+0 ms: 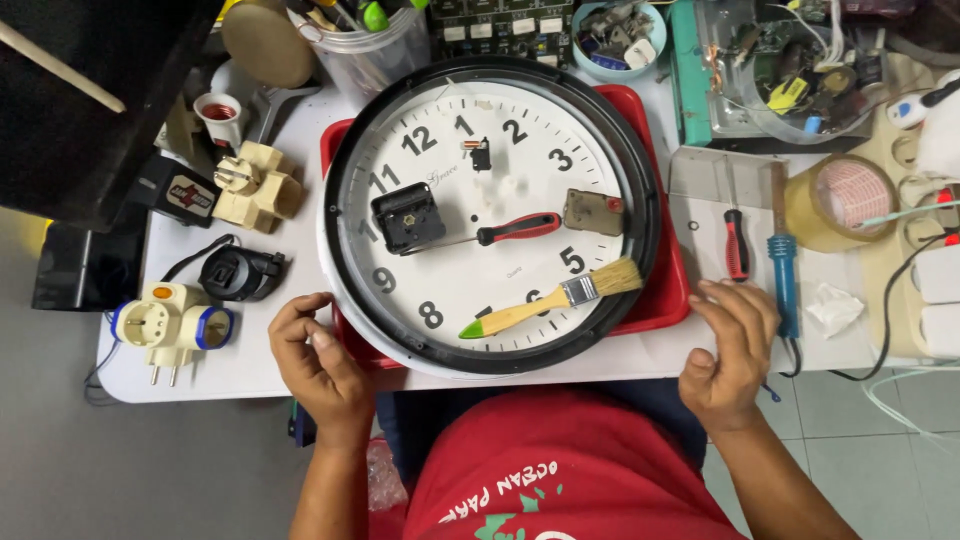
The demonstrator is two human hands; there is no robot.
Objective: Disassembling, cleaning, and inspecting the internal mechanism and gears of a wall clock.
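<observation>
The clock (490, 215) lies face-up on a red tray (668, 290) mid-worktop, serving as a holder for loose parts. Both hands rest at the worktop edge, left hand (318, 365) and right hand (728, 352), each grip loosely curled, holding nothing.

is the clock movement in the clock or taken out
Taken out. The black clock movement lies loose on top of the wall clock face, left of centre, beside a red-handled screwdriver, and the dial carries no hands.
</observation>
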